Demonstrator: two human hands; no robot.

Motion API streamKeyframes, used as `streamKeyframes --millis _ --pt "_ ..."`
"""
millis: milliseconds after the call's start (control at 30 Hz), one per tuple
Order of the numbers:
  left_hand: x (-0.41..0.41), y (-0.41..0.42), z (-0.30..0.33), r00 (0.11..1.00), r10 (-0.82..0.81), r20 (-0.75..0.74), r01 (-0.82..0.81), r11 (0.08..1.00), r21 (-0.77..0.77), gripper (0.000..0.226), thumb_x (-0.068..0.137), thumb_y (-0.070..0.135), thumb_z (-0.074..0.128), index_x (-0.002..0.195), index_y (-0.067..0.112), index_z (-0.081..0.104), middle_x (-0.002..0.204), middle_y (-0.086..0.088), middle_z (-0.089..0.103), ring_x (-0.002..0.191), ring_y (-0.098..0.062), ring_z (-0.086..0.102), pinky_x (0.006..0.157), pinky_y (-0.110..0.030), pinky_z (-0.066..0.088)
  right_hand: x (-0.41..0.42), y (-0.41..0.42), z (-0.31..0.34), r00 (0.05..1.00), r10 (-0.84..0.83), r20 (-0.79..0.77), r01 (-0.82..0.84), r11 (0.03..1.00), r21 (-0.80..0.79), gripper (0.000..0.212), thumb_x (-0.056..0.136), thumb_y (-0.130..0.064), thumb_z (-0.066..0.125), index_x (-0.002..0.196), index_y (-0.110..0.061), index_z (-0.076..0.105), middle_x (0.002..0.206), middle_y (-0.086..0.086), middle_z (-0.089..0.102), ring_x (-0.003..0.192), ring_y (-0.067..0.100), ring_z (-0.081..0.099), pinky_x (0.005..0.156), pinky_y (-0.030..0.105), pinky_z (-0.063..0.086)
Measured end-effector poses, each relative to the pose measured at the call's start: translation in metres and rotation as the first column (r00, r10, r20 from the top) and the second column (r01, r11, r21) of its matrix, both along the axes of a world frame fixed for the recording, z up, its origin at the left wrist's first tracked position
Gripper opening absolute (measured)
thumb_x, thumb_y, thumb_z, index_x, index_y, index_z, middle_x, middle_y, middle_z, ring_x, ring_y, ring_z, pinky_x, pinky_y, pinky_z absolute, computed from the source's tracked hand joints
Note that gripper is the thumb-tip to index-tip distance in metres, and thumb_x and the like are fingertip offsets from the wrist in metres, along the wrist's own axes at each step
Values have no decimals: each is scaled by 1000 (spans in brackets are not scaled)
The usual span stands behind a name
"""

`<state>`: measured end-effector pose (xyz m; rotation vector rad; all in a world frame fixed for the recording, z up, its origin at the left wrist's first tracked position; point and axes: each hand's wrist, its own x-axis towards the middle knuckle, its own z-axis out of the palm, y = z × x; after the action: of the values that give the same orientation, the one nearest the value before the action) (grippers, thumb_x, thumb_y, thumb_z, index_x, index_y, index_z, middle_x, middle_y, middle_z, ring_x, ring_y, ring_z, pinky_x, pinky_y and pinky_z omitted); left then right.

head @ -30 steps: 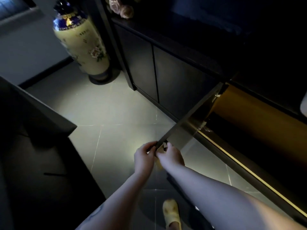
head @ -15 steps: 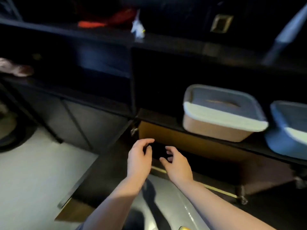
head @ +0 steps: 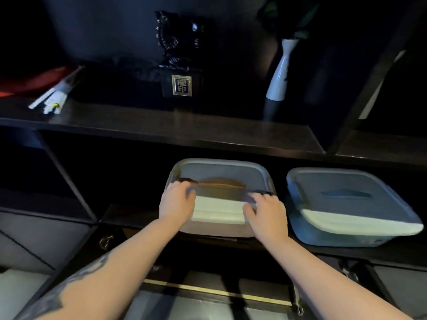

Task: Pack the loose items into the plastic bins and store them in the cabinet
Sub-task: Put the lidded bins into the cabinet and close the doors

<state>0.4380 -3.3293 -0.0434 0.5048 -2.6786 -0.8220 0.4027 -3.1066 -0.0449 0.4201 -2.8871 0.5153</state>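
Two lidded plastic bins sit side by side on the cabinet shelf (head: 138,218); left hand (head: 176,202) and right hand (head: 265,213) grasp the left bin (head: 219,181), the right bin (head: 346,204) untouched.

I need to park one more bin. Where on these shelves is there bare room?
Bare shelf lies left of the lidded bin that the left hand and right hand hold. Right of it the second bin crowds close. The upper ledge has a bare front strip before the white vase.

Matt plastic bin (head: 219,172); glossy dark wood shelf (head: 161,125); glazed ceramic vase (head: 278,77).
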Motion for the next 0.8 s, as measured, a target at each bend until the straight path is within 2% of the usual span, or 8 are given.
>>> streamKeyframes --millis 67,133,233,333,533,633,700,800 --pt "-8 -7 -7 997 23 79 -17 996 -85 18 88 23 51 79 11 61 90 -12 61 98 -31 55 83 -36 46 -19 5 -8 997 -50 66 45 997 67 43 93 -42 44 132 -28 54 111 3 67 105 28 57 88 37 40" --pt "-14 -17 -14 987 54 153 -37 993 -114 23 86 25 51 74 9 62 97 -19 65 101 -37 56 84 -36 45 -40 11 -16 983 -77 166 68 996 61 43 92 -44 44 133 -30 49 129 3 59 112 28 58 88 36 43" --pt "-22 -28 -20 956 119 266 -116 993 -27 34 88 30 51 96 2 67 117 -21 61 110 -36 55 85 -36 49 -70 15 -22 943 -93 320 128 988 -91 47 93 -44 50 137 -30 43 152 1 28 136 23 33 105 35 32" --pt "-27 -35 -24 941 130 314 -163 983 81 44 89 31 53 123 3 57 148 -15 35 109 -33 58 88 -35 50 -86 13 -28 887 -83 455 206 951 -229 52 94 -44 50 142 -31 37 144 9 42 128 30 41 103 37 36" --pt "-18 -41 -33 968 95 232 -146 967 211 40 90 36 54 113 3 60 121 -19 55 110 -36 55 92 -44 48 -53 16 -27 913 -151 378 234 955 -184 46 95 -43 46 135 -20 48 117 15 62 104 36 58 76 33 43" --pt "14 -37 -35 989 72 126 -99 969 225 43 90 40 56 125 14 55 132 -13 44 124 -30 43 105 -41 38 -10 24 -30 940 -161 301 245 932 -266 45 91 -47 49 119 -11 55 111 19 56 104 38 52 81 38 43" --pt "49 -35 -36 999 43 16 -46 942 334 50 89 32 62 135 19 49 142 -6 38 132 -21 38 111 -36 32 28 28 -34 957 -113 269 207 912 -353 52 90 -48 53 133 -20 46 125 12 50 116 31 47 88 34 37" --pt "113 -36 -48 997 41 -64 -14 924 382 56 86 25 66 138 25 45 138 7 39 128 -6 37 105 -20 29 90 28 -46 966 -100 240 203 866 -457 60 88 -45 59 141 -26 40 138 -2 46 128 12 39 96 25 30"
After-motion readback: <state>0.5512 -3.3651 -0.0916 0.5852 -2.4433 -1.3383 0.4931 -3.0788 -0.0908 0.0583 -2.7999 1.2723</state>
